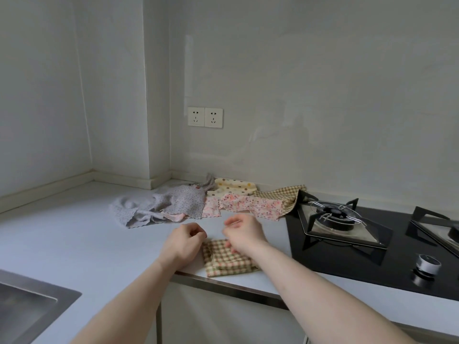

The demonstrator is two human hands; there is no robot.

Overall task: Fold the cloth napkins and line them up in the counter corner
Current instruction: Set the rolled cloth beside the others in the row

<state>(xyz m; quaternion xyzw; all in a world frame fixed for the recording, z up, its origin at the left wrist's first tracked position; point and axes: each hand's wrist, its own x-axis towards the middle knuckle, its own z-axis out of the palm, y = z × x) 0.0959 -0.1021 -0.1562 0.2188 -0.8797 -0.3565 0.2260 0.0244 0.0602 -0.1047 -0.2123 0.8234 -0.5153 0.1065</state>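
A folded checked napkin [227, 259] lies flat at the front edge of the table [74, 232], its long axis running roughly along that edge, tilted slightly. The right hand [244, 233] covers its far part; fingers [232, 223] loosely curled, blurred, so whether they pinch cloth cannot be told. The left hand [185, 240] sits just left of it, fingers curled in, seemingly holding nothing. Unfolded napkins lie heaped towards the back edge: grey floral [159, 204], pink floral [250, 206], dotted cream [234, 186] and another checked one [285, 196], overlapping and partly hiding each other. The stove [347, 244] stands right; the sink [29, 301] is cut off at the front left corner.
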